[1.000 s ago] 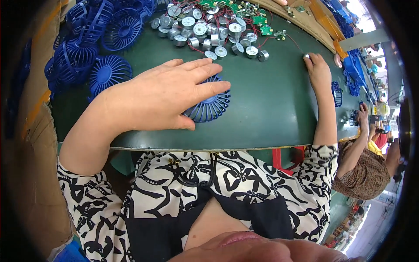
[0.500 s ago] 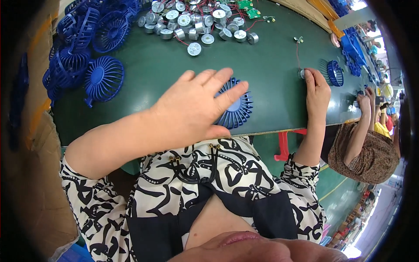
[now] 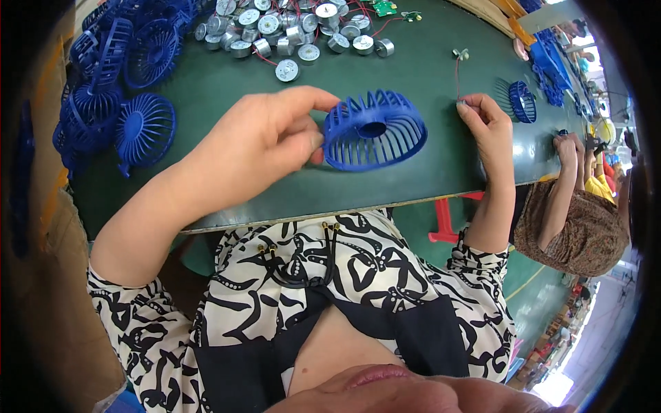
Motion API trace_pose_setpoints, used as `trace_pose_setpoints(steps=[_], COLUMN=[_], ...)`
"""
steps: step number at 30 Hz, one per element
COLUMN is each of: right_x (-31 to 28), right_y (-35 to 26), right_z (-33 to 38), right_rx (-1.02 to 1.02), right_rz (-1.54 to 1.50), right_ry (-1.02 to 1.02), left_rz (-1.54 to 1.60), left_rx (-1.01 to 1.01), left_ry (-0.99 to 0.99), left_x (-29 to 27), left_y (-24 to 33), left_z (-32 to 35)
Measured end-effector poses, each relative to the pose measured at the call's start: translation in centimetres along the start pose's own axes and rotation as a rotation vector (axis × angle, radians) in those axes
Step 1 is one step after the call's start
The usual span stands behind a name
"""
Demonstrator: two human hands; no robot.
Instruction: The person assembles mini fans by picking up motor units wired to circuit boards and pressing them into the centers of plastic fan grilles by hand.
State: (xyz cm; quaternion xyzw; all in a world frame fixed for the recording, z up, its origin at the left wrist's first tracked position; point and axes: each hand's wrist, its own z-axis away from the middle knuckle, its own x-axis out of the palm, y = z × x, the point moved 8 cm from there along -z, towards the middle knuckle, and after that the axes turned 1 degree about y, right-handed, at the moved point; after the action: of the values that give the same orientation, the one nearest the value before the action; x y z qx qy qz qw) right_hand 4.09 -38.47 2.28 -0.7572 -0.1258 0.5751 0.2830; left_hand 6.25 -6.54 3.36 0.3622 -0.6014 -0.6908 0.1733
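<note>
My left hand is closed on the left edge of a blue plastic fan guard. The ribbed cage is lifted off the green table, tilted so its hollow inside and round hub show. Farther right, my right hand pinches a small motor at its fingertips, mostly hidden by the fingers. From there a red wire runs away across the table to a small light-coloured part.
Several blue fan guards are heaped at the left beside cardboard. Silver motors with red wires lie at the back, near a green circuit board. Another guard stands at the right, where a co-worker's hands work.
The fan guard went from lying under my spread left hand to being gripped, raised and turned hollow side toward me. My right hand still pinches at the wire's near end.
</note>
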Motion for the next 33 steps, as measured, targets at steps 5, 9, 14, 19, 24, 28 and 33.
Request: trace_pose_setpoints(steps=[5,9,14,19,24,28,33], right_x=[1.1,3.5,5.7,6.5,7.1,7.4,5.3], right_y=[-8.1,-15.6,-17.8,-18.0,-18.3,-18.4,-16.9], right_z=[2.8,5.9,8.0,8.4,8.4,8.1,9.2], right_rx=[-0.165,-0.724,-0.874,-0.9,-0.871,-0.857,-0.999], right_rz=[-0.33,0.0,0.134,0.145,0.298,0.301,0.083], right_ry=[-0.125,-0.199,-0.333,-0.349,-0.363,-0.387,-0.314], left_rz=[0.187,0.187,0.191,0.129,0.133,0.133,0.203], left_rx=[-0.328,-0.313,-0.272,-0.245,-0.216,-0.243,-0.257], left_ry=[-0.03,-0.019,0.004,0.012,0.019,0.014,0.013], left_x=[0.6,0.8,1.0,0.7,0.6,0.3,0.6], left_y=[-2.9,-3.2,-2.7,-2.7,-2.8,-3.1,-3.2], left_z=[-0.1,0.0,0.4,0.8,0.5,0.5,0.1])
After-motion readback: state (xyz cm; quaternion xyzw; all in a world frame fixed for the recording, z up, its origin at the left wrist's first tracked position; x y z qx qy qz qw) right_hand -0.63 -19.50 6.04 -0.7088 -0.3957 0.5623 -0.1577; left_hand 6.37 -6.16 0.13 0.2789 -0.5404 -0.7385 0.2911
